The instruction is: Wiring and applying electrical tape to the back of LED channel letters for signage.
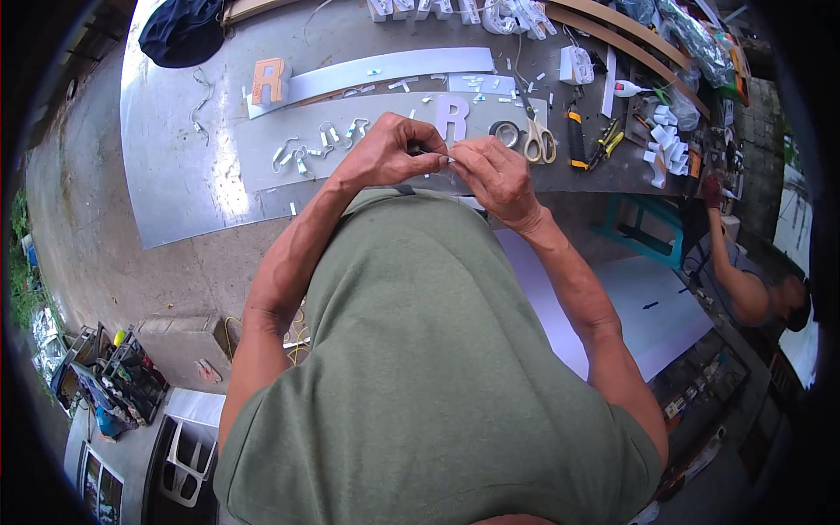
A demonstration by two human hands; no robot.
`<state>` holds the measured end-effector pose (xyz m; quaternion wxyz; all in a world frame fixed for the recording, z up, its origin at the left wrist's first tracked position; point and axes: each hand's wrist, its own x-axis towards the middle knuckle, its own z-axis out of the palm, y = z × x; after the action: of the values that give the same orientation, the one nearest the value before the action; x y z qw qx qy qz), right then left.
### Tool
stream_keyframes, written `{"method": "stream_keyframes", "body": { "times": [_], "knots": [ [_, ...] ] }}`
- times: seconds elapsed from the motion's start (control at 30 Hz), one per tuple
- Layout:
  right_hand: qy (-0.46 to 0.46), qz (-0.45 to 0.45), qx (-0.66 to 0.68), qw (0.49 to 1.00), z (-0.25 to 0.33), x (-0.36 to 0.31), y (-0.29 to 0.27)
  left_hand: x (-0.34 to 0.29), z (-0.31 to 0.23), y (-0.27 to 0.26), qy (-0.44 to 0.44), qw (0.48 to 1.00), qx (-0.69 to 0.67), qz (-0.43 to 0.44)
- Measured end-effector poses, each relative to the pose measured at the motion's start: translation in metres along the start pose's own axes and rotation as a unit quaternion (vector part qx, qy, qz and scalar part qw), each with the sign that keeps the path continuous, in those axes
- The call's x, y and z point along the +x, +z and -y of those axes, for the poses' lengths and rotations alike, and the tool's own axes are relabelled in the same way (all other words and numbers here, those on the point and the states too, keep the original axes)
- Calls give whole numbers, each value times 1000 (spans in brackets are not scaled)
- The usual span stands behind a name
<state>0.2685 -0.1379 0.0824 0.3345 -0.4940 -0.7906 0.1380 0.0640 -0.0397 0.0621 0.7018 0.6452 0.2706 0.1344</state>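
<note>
My left hand (391, 150) and my right hand (499, 178) meet above the near edge of the table, fingertips pinched together. Something small and thin shows between them, too tiny to name. A flat lilac letter-shaped piece (459, 115) lies just beyond my fingers. Left of my hands, several small white-and-blue modules joined by thin wire (308, 156) are scattered on a grey sheet (254, 140). To the right of my hands are a roll of tape (505, 132) and scissors with cream handles (539, 143).
An orange-faced block letter (269, 81) stands by long white strips (394, 70). A yellow-black cutter (577, 140), pliers (606, 145) and white curved pieces (667, 149) lie to the right. A teal stool (643, 229) stands beneath the table's right side. Another person (748, 289) is at far right.
</note>
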Motion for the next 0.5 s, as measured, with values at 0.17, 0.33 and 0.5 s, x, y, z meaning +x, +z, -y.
{"method": "stream_keyframes", "body": {
  "times": [0.17, 0.33, 0.5],
  "knots": [
    [-42, -7, -47, 998, -1, -2, 1, 0, -1, -1, -13, 1000, -2, 9],
    [-8, 21, -24, 999, -2, -2, 1, -1, 1, -1, -4, 1000, 14, 6],
    [375, 130, 255, 882, 10, 1, -5, -1, -4, 2, 66, 993, 100, -11]
  ]
}}
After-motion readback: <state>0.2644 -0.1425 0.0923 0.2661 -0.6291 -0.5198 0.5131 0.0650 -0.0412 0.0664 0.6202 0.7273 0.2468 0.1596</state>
